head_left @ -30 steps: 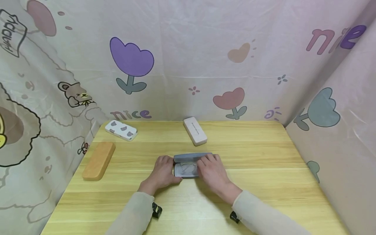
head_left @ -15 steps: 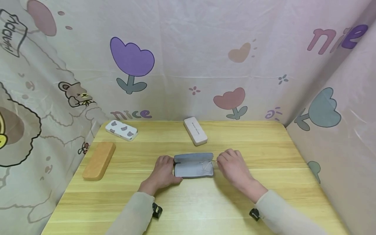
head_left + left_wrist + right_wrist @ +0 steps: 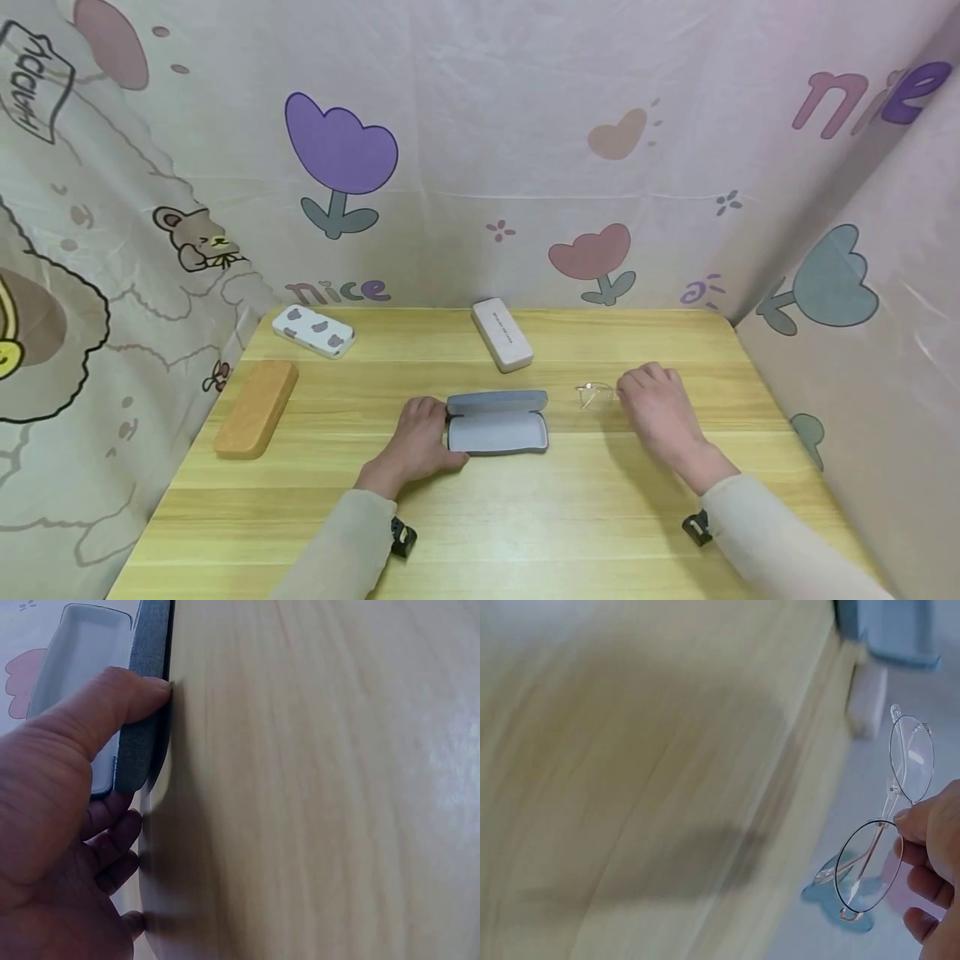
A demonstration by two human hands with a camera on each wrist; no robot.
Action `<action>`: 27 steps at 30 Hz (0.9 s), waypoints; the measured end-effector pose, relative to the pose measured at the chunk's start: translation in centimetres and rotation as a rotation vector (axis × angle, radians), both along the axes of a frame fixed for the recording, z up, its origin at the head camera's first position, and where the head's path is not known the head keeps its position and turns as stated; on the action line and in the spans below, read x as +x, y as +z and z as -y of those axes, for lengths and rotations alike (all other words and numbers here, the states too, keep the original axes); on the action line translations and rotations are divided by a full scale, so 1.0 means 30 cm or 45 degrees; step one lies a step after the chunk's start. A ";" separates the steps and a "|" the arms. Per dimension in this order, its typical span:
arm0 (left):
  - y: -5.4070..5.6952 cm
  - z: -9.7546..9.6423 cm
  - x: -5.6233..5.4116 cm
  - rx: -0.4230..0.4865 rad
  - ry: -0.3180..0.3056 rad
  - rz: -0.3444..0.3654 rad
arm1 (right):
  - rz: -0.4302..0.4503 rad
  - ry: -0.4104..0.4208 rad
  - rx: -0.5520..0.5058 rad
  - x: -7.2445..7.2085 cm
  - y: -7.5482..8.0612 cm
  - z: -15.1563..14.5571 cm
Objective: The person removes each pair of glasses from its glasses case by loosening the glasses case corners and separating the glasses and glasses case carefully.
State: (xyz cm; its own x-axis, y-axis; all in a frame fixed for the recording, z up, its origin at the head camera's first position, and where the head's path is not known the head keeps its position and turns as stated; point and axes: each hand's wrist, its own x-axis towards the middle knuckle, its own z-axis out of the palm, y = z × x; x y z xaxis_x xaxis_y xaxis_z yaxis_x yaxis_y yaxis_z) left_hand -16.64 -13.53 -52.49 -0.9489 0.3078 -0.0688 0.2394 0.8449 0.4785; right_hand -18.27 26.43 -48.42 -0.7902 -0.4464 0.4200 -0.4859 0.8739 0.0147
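Observation:
An open grey-blue glasses case [image 3: 498, 435] lies on the table, its lid raised at the back and its pale lining bare. My left hand [image 3: 414, 437] grips the case's left end; in the left wrist view the thumb presses on its front wall and the fingers lie around the end. To the right of the case, my right hand [image 3: 660, 410] pinches a pair of thin-framed round eyeglasses [image 3: 870, 866] between thumb and fingers. Both lenses and the clear temple tips show in the right wrist view, held above the table.
A white case [image 3: 502, 335] with small lettering stands at the back middle. At the back left lies a white case with bear prints [image 3: 313, 331], and nearer, an orange-tan case [image 3: 257, 410]. A printed curtain [image 3: 465, 150] hangs behind the wooden table [image 3: 480, 533].
My right hand has drawn the eyeglasses out of the grey-blue case and carried them to the right. The left hand keeps its grip on the case.

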 end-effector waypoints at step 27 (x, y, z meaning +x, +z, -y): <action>0.003 0.000 0.005 -0.021 -0.005 0.014 | 0.227 -0.217 0.111 -0.205 -0.111 -0.193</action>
